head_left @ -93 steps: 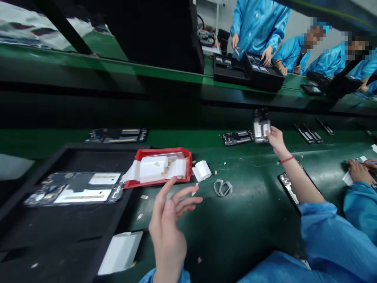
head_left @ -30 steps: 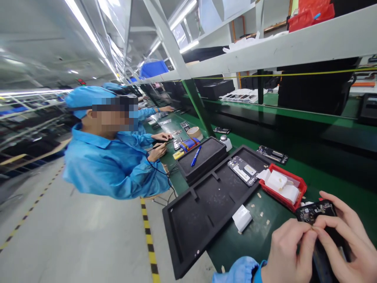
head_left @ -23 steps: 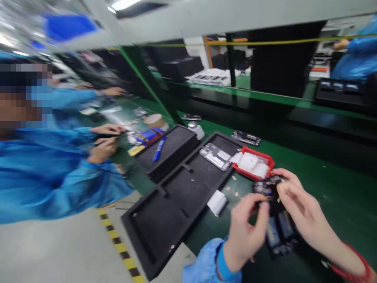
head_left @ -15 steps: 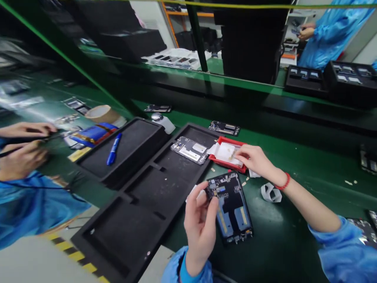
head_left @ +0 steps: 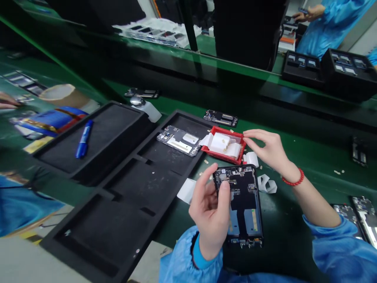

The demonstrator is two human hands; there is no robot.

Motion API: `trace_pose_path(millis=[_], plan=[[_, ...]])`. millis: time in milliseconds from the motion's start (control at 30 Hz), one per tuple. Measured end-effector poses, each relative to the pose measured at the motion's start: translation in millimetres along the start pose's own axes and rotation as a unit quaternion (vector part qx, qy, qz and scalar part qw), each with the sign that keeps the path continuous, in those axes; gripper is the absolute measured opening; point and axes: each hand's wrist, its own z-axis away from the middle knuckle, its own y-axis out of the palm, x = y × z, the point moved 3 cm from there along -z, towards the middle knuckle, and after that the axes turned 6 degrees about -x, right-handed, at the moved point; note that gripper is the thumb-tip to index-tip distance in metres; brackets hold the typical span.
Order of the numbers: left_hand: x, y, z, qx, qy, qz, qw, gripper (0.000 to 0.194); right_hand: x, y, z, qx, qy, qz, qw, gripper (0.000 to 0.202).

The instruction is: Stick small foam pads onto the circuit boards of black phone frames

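In the head view, 1 opened phone is gripped at its upper left corner by the left hand, over the near edge of the counter; the right hand, fingertips nearly meeting, is at the right edge of the red tray; whether it pinches anything, I cannot tell.

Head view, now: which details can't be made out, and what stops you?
All in the head view:
Left edge of the open black rectangular phone body: partly covered by the left hand.
Far side of that body: turned away from view.
Anything pinched by the right hand: too small to tell.
Rest of a co-worker's hand: cut off by the left picture edge.
Part of the outermost black-and-silver phone board: cut off by the right edge.
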Motion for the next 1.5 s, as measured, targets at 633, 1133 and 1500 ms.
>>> trace_pose_path(millis=[633,1133,1500], plan=[[-13,5.1,15,-0.054,0.126,-0.026,0.990,0.053,106,-24,57,-0.108,0.111,-0.169,0.973,0.016],[-25,9.7,18,-0.104,0.159,-0.063,0.980,0.054,108,-20,61,-0.166,0.100,-0.150,0.969,0.018],[-31,14.1,14,-0.120,0.192,-0.065,0.972,0.055,106,-17,62,-0.189,0.116,-0.147,0.964,0.014]])
